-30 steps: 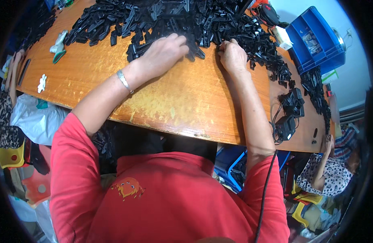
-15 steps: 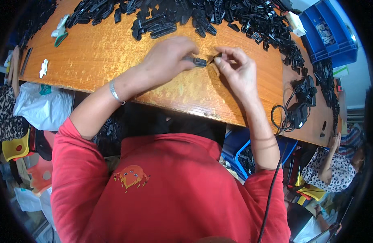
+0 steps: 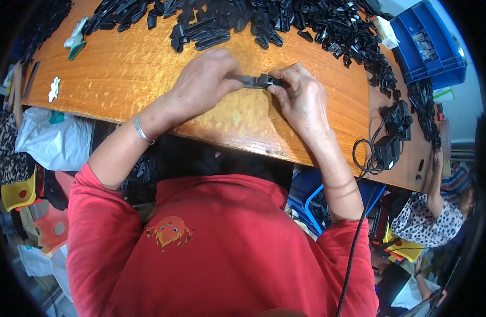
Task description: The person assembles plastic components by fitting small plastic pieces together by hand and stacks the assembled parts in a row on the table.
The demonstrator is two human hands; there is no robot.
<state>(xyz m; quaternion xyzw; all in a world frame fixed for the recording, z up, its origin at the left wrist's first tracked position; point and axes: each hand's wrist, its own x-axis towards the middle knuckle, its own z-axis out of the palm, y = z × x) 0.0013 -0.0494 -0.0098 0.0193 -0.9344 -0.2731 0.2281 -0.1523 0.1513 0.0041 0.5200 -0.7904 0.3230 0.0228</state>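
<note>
Over the wooden table (image 3: pixel 142 63), both of my hands meet at one small black plastic part (image 3: pixel 252 81). My left hand (image 3: pixel 207 76) pinches its left end between thumb and fingers. My right hand (image 3: pixel 302 98) is closed at the other end, with thumb and forefinger on a black piece that touches the part. Fingers cover both ends, so I cannot tell how the two pieces join. Beyond my hands lies a pile of similar black plastic parts (image 3: pixel 211 33).
More black parts run along the right side beside a blue crate (image 3: pixel 425 47). Black adapters with a coiled cable (image 3: pixel 386 150) lie at the right edge. A white bag (image 3: pixel 55 138) hangs at the left. Other people sit at both sides.
My right hand has moved slightly left, bringing its small black piece against the part in my left hand. The gap between them has closed.
</note>
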